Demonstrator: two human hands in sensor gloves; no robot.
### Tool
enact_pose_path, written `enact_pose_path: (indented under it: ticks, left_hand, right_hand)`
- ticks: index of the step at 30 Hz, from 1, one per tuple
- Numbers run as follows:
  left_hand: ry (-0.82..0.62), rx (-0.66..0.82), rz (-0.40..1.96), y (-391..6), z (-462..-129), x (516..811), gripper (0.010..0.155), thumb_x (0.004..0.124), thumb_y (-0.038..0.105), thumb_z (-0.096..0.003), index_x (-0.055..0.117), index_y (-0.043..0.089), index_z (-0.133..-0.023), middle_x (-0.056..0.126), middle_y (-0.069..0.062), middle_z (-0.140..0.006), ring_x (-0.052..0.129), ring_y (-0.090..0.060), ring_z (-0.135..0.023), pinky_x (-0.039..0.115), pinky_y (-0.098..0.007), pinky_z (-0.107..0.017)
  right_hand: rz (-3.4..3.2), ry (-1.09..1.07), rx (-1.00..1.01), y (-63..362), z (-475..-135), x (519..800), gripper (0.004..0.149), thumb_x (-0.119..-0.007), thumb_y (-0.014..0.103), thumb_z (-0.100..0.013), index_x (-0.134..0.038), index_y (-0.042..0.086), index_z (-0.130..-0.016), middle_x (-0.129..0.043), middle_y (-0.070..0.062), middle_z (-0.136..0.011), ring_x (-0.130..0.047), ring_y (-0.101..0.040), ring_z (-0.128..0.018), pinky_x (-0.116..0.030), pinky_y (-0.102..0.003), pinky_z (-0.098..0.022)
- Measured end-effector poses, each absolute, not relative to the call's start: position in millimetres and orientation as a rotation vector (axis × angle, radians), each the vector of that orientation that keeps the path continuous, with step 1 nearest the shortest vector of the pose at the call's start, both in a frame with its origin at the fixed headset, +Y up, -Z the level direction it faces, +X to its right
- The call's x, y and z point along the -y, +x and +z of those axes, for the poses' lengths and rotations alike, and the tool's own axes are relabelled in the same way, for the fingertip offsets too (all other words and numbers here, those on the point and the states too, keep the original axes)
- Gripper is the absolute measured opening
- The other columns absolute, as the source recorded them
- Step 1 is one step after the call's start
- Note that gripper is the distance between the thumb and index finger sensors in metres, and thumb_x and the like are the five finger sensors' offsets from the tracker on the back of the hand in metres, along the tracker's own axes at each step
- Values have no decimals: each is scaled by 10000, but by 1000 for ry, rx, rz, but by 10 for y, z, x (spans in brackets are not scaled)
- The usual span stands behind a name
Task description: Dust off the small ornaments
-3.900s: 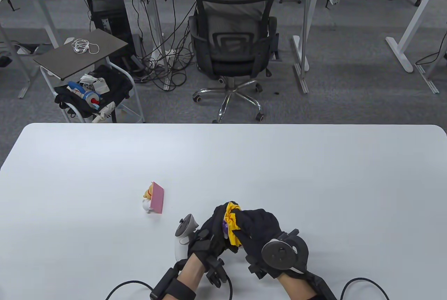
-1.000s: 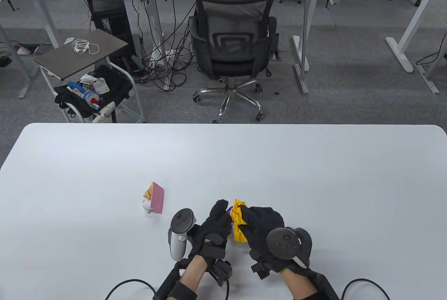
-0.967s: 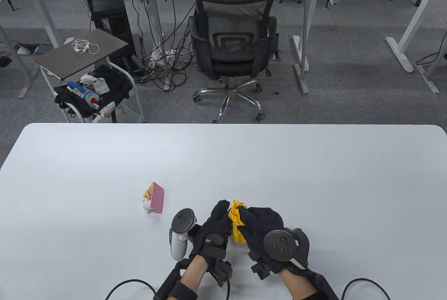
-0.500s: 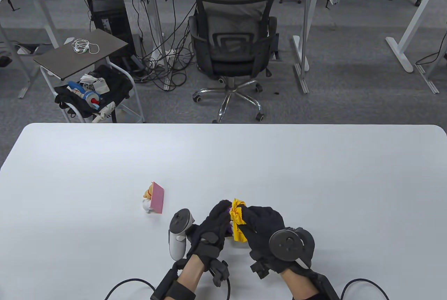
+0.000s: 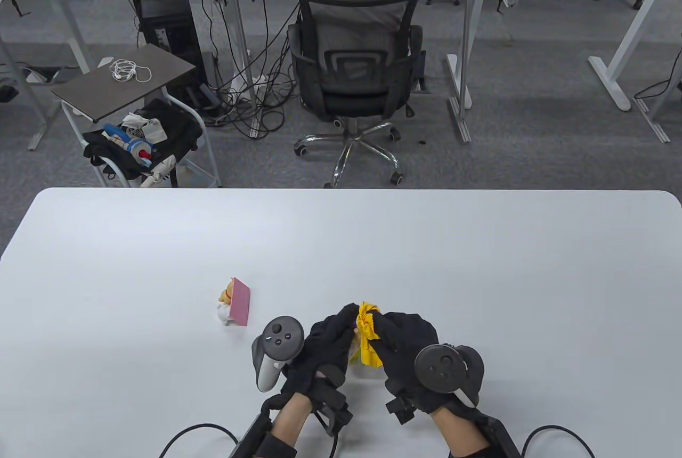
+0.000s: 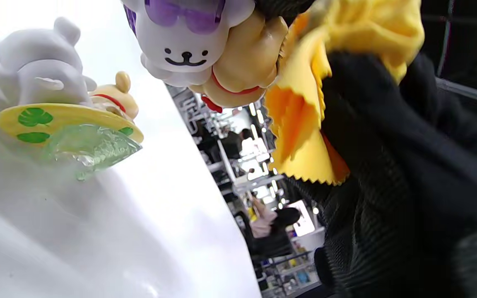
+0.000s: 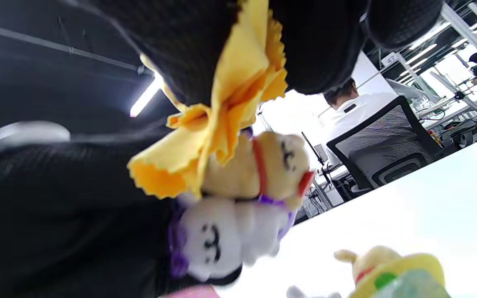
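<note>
Near the front edge of the white table (image 5: 373, 245), a little right of its middle, the left hand (image 5: 325, 346) holds a small ornament (image 6: 205, 45) above the surface; its fingers are curled around the figure, which shows a white animal with purple glasses and a tan animal with a red collar. The right hand (image 5: 405, 346) pinches a yellow cloth (image 5: 367, 333) with curled fingers and presses it against the tan part of the ornament. The two hands are touching each other around the figure. A second ornament (image 5: 234, 302), with a pink panel, stands on the table to the left of the hands, also near the front edge, apart from them.
</note>
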State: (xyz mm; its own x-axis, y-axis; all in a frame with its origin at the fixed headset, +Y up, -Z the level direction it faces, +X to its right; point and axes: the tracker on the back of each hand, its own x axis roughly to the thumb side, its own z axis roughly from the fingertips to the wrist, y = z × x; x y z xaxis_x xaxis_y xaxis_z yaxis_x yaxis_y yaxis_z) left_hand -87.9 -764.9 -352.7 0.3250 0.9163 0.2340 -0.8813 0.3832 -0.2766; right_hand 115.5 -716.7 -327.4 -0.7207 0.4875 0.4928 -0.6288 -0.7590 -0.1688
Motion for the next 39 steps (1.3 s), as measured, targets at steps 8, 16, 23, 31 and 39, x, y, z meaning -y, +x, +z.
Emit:
enact_pose_path:
  ticks: [8,16,23,31,39]
  left_hand:
    - [-39,415,1216,-937,-3505,7568,524,613,315,-560,491,300,-1069,657,-101,-1001,531,-376,-956,507,-547,-712]
    - [-107,389,1274,-926,-3514,7659,524,627,311,-555,510,296,-1066,683,-105,-992,570,-374,-941,546,-556,-685]
    - [-337,307,1706,-958,-3565,7858,534,537,345,-594,358,275,-1092,635,-101,-1015,600,-368,-943,629,-494,-660]
    - [-518,131,2149,-971,-3526,8100,558,481,369,-604,230,236,-1084,573,-92,-1023,614,-351,-929,710,-392,-614]
    - [-490,129,2140,-1005,-3533,8096,559,470,386,-603,224,239,-1083,582,-71,-1023,642,-326,-927,721,-374,-623]
  right_hand:
    - [2413,386,327,1415,-3451,7234,458,-835,324,-487,-834,212,-932,-864,-104,-793,-857,-331,-690,-645,-618,-628]
    - [2337,480,347,1295,-3370,7184,464,-817,368,-485,-830,245,-932,-878,-73,-790,-878,-304,-690,-673,-602,-625]
    - [2289,364,362,1515,-3446,7181,463,-856,338,-482,-846,197,-923,-880,-106,-771,-870,-333,-669,-656,-616,-623]
    - [2369,692,515,1123,-3219,7139,459,-884,354,-450,-854,287,-902,-876,-59,-807,-872,-298,-727,-652,-614,-649]
    - [2206,655,497,1220,-3255,7119,458,-893,331,-457,-860,232,-903,-877,-87,-786,-869,-317,-696,-652,-618,-635]
